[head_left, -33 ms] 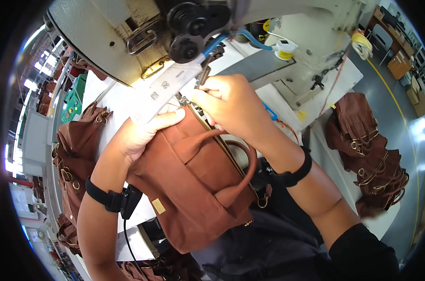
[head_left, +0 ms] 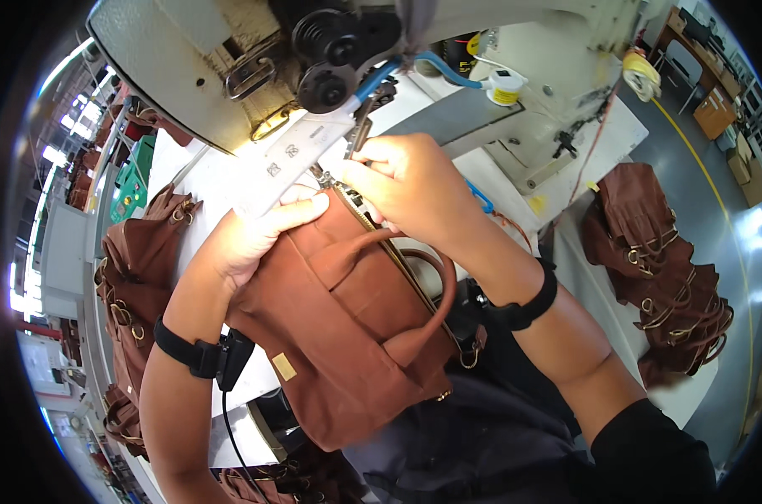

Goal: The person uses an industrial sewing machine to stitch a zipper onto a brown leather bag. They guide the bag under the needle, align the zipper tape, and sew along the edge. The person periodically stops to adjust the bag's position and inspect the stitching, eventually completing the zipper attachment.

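A brown leather handbag [head_left: 330, 336] with two handles lies tilted across my lap, its upper end beneath the sewing machine [head_left: 183, 76]. My left hand [head_left: 267, 235] is closed on the bag's upper left edge. The thumb lies on the leather, while the other fingers are partly hidden under the bag and the machine's lit white arm. My right hand [head_left: 414, 185] is closed at the bag's zipper [head_left: 364, 210], close to the presser foot [head_left: 324, 178]. Its curled fingertips are partly out of sight at the zipper edge.
More brown bags [head_left: 137, 286] are piled on the left, and others hang on a stand [head_left: 649, 277] at the right. A small white bottle [head_left: 505, 86] with a blue tube [head_left: 448, 65] stands by the machine. A green control box [head_left: 133, 181] is at the far left.
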Demonstrator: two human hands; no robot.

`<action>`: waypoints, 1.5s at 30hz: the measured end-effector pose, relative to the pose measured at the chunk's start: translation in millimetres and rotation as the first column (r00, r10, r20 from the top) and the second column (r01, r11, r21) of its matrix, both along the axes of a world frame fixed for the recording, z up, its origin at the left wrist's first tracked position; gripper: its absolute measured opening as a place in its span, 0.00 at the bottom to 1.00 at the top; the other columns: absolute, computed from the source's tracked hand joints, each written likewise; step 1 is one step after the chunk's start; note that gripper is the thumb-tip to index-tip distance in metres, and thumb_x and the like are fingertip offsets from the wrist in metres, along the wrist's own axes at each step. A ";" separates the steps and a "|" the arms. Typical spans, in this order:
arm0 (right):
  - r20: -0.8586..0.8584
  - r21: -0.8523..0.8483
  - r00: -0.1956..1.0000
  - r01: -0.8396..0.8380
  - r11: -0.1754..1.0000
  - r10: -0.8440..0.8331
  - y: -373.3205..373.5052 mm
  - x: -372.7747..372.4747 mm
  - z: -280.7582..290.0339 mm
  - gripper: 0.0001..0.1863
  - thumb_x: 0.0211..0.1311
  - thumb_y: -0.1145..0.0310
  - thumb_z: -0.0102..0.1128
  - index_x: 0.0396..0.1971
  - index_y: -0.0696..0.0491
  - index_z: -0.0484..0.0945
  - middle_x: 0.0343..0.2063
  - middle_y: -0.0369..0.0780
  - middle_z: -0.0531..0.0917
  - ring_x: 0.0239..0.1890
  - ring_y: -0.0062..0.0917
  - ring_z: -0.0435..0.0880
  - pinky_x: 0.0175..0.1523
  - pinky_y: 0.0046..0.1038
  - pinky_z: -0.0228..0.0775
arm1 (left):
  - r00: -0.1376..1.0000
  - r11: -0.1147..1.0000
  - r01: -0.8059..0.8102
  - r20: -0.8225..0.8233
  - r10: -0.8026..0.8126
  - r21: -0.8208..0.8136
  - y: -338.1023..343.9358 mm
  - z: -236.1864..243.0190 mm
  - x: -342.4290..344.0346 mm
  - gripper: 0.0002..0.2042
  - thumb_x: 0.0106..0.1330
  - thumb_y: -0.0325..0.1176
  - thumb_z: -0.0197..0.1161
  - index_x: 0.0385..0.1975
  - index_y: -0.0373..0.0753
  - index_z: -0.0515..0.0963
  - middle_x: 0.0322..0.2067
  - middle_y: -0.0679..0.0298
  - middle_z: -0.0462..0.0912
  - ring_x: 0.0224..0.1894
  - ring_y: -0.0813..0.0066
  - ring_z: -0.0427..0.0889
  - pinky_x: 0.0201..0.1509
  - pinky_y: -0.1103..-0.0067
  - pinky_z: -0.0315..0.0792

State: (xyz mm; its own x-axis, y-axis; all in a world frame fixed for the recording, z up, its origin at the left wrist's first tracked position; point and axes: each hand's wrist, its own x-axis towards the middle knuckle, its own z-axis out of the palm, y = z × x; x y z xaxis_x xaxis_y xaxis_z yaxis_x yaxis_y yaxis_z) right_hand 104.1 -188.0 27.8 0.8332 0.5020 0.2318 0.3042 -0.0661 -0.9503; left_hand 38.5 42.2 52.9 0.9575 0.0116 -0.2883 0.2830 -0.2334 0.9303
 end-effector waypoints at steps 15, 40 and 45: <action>-0.538 0.409 0.766 -0.127 0.904 0.351 -61.8 -64.2 -58.9 0.21 0.81 0.63 0.55 0.62 0.62 0.77 0.48 0.35 0.85 0.52 0.15 0.81 0.58 0.23 0.74 | 0.996 0.911 0.060 0.041 -0.084 0.409 -28.3 14.2 -11.2 0.11 0.78 0.37 0.61 0.44 0.34 0.81 0.34 0.72 0.81 0.35 0.85 0.76 0.42 0.84 0.72; -0.393 0.342 0.919 0.167 0.925 -0.021 -13.8 -103.0 -30.9 0.13 0.74 0.66 0.63 0.46 0.62 0.84 0.31 0.28 0.83 0.34 0.08 0.74 0.38 0.17 0.69 | 0.989 0.988 -0.117 0.107 0.106 0.099 -26.2 13.2 -13.5 0.14 0.70 0.33 0.69 0.50 0.31 0.84 0.42 0.66 0.88 0.44 0.82 0.81 0.51 0.80 0.75; -0.320 0.224 0.943 0.164 0.961 -0.086 -19.8 -103.0 -37.2 0.13 0.74 0.65 0.63 0.34 0.61 0.82 0.22 0.26 0.75 0.27 0.08 0.66 0.30 0.19 0.58 | 0.976 0.987 -0.119 0.195 0.096 0.111 -32.5 18.7 -12.6 0.11 0.71 0.31 0.69 0.48 0.31 0.84 0.39 0.68 0.87 0.41 0.85 0.79 0.46 0.82 0.74</action>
